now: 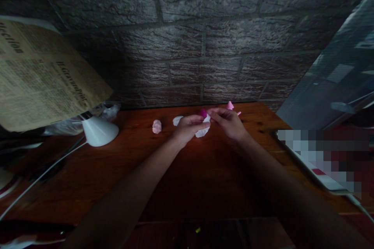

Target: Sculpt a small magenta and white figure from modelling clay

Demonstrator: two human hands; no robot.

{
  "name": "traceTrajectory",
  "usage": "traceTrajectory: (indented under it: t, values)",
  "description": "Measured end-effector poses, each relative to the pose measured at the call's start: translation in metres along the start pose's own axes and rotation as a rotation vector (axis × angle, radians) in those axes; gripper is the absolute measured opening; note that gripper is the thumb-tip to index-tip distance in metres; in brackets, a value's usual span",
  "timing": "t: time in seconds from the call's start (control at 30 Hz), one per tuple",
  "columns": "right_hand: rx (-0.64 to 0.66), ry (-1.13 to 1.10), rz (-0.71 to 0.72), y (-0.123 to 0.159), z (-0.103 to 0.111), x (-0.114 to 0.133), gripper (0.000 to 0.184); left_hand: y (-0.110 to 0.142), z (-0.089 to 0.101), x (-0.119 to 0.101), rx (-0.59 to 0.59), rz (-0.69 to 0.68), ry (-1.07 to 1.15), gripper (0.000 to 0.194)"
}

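Note:
My left hand (pixel 189 127) is closed, its thumb laid across a thin, crumpled-looking white piece (pixel 201 132). A small magenta piece (pixel 203 113) shows just behind its fingertips; whether the two pieces are joined, I cannot tell. My right hand (pixel 227 121) meets it from the right, thumb and fingers pinched near the upper end of the white piece. What lies in that pinch is too small and dark to make out. Left of my hands are another white lump (pixel 177 120) and a pale pink lump (pixel 157 126). Behind my right hand a pink pointed piece (pixel 230 105) stands out.
The wooden table (pixel 187 186) runs up to a dark brick wall (pixel 181 39). On the left stands a lamp with a white base (pixel 101 130) and a newsprint shade (pixel 43 74), near clear plastic (pixel 109 111). A blurred-out flat device (pixel 324 179) lies right, by a grey panel (pixel 327 70).

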State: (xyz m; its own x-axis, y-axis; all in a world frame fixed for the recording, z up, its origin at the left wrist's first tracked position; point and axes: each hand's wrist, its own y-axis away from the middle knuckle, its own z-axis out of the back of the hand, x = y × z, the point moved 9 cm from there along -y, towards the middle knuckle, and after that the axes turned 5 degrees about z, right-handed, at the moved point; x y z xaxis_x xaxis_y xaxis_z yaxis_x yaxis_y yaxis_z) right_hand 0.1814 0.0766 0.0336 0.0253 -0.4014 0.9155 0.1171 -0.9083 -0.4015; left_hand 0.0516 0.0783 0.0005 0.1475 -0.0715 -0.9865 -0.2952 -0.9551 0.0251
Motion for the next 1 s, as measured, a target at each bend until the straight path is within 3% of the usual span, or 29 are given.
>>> traceTrajectory:
  t: [0.2,0.43,0.63,0.87,1.0]
  values:
    - [-0.030,0.052,0.068,0.000,0.005,0.005,0.036,0.000,-0.005,0.003,0.038,-0.022,-0.050,0.023]
    - [-0.040,-0.086,-0.033,0.000,0.002,-0.006,0.042,0.002,-0.008,0.008,0.083,0.031,-0.004,0.030]
    - [0.003,-0.170,-0.127,0.000,-0.005,-0.013,0.048,0.003,-0.003,0.001,0.038,-0.002,0.012,0.030]
    - [-0.044,-0.139,-0.063,-0.001,0.001,-0.008,0.048,0.004,-0.002,0.003,0.001,0.021,0.031,0.026]
    - [-0.052,-0.184,-0.110,0.001,-0.002,-0.009,0.045,0.004,0.000,0.003,-0.014,0.034,0.045,0.025]
